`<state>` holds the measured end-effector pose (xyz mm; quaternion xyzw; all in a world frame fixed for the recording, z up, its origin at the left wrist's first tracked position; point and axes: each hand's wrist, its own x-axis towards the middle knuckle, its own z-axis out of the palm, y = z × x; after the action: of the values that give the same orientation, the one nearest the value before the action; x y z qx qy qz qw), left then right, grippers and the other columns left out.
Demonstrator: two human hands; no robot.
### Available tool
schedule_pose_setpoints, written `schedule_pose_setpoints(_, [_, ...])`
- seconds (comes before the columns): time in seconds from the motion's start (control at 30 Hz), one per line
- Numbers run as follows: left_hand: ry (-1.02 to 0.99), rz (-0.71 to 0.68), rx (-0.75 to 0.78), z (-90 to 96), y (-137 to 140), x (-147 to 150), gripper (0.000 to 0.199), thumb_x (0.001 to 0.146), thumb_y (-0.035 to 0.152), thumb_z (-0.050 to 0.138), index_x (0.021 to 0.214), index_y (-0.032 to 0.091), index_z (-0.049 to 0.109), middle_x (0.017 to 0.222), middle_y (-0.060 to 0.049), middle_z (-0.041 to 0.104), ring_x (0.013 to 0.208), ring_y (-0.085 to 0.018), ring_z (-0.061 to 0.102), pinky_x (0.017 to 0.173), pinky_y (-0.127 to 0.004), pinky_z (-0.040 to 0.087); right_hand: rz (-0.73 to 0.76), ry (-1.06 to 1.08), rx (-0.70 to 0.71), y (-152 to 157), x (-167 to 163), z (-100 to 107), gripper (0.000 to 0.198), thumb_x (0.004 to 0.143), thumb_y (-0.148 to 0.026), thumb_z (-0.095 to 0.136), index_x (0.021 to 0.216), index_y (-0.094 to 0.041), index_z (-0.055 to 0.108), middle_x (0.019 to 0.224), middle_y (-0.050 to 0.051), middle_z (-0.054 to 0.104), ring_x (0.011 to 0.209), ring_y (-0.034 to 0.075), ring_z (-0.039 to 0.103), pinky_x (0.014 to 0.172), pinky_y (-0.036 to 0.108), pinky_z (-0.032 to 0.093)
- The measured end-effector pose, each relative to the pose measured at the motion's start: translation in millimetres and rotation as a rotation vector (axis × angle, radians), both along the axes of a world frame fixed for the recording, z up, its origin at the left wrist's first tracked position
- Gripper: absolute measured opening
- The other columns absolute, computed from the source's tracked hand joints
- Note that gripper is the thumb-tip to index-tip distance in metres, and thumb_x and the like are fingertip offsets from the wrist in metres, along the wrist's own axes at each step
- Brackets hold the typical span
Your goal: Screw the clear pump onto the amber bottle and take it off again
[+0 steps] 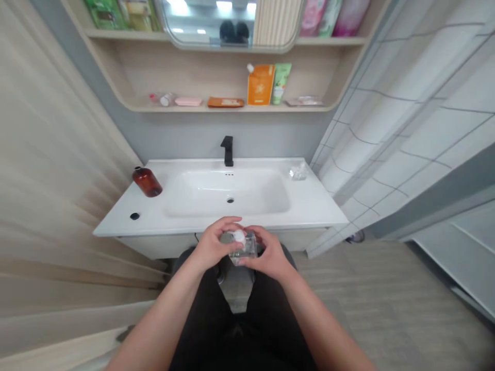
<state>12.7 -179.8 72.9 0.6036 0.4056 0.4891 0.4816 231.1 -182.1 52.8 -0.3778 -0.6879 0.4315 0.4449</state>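
Observation:
A small clear square bottle [249,245] is held over my lap, just in front of the sink counter's edge. My right hand [268,253] grips it from the right, thumb below and fingers above. On its upper left is a round white cap [239,236]. My left hand [216,241] closes round that cap from the left, its thumb and fingers on either side. Whether the cap sits on the bottle or is lifted off it, I cannot tell.
A brown bottle [147,182] without a top and a small black cap [134,216] stand on the counter's left. Crumpled clear plastic [298,171] lies on the right. A black faucet [228,151] rises behind the white basin [201,193]. An orange pouch [260,85] stands on the shelf.

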Motion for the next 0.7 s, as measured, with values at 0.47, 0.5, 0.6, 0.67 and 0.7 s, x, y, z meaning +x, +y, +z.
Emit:
schedule_pose_setpoints(0.47, [0.909, 0.415, 0.067, -37.4, 87, -105, 0.049, 0.102, 0.049, 0.061, 0.14, 0.019, 0.072, 0.147, -0.014, 0.073, 0.138, -0.033, 0.066, 0.126, -0.047, 0.046, -0.666, -0.001, 0.039, 108, 90, -40, 0.082, 0.067, -0.056, 0.093, 0.131, -0.024, 0.054, 0.116, 0.006, 0.071, 0.103, 0.027, 0.07, 0.097, 0.045, 0.06])
schedule_pose_setpoints(0.5, [0.998, 0.447, 0.02, -43.8, 94, -115, 0.05, 0.104, 0.049, 0.057, 0.14, 0.018, 0.073, 0.147, -0.015, 0.073, 0.138, -0.033, 0.066, 0.125, -0.045, 0.047, -0.75, -0.025, 0.045, 124, 108, -40, 0.083, 0.065, -0.056, 0.093, 0.13, -0.024, 0.054, 0.113, 0.006, 0.07, 0.1, 0.027, 0.069, 0.094, 0.044, 0.06])
schedule_pose_setpoints(0.6, [1.167, 0.403, -0.131, -57.6, 108, -126, 0.056, 0.106, 0.057, 0.049, 0.141, 0.02, 0.073, 0.148, -0.014, 0.072, 0.132, -0.034, 0.07, 0.115, -0.043, 0.053, -1.019, -0.206, 0.02, 173, 157, -37, 0.08, 0.06, -0.057, 0.094, 0.122, -0.024, 0.055, 0.101, 0.004, 0.068, 0.089, 0.026, 0.065, 0.09, 0.043, 0.057])
schedule_pose_setpoints(0.67, [1.238, 0.332, -0.207, -60.8, 112, -123, 0.06, 0.106, 0.064, 0.045, 0.138, 0.024, 0.075, 0.146, -0.013, 0.074, 0.128, -0.036, 0.072, 0.109, -0.045, 0.055, -1.129, -0.253, 0.012, 203, 180, -34, 0.08, 0.06, -0.055, 0.094, 0.123, -0.023, 0.056, 0.108, 0.007, 0.069, 0.094, 0.028, 0.066, 0.093, 0.044, 0.055])
schedule_pose_setpoints(0.7, [1.265, 0.309, -0.232, -61.0, 114, -122, 0.062, 0.106, 0.067, 0.043, 0.136, 0.025, 0.076, 0.146, -0.013, 0.075, 0.128, -0.037, 0.072, 0.107, -0.046, 0.055, -1.155, -0.262, 0.015, 216, 187, -32, 0.082, 0.06, -0.054, 0.094, 0.125, -0.023, 0.056, 0.114, 0.009, 0.07, 0.097, 0.028, 0.066, 0.096, 0.045, 0.054])
